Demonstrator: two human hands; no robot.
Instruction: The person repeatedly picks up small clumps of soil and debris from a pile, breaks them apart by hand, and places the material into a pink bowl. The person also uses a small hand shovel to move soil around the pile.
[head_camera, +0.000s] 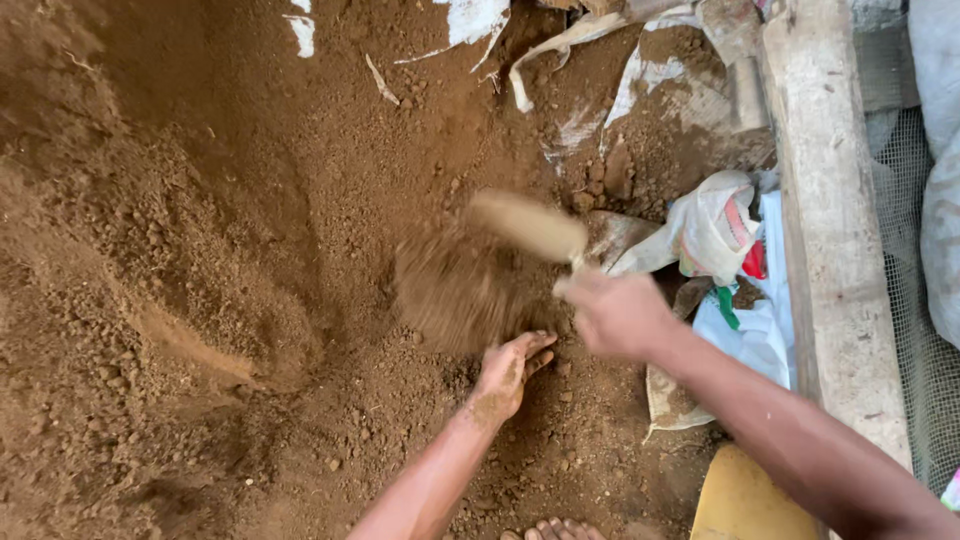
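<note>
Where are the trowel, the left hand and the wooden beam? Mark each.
trowel (528, 225), head view, on the blurred blade.
left hand (507, 375), head view, on its soil-dusted back.
wooden beam (835, 230), head view, on its pale top face.

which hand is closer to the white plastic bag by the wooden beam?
Right. The right hand is just left of the white plastic bag, gripping a trowel. The left hand sits lower, on the soil.

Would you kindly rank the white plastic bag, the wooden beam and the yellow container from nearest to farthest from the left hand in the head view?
From the left hand:
1. White plastic bag, up and to its right.
2. Yellow container, lower right, at the frame's bottom edge.
3. Wooden beam, farthest right, beyond the bag.
</note>
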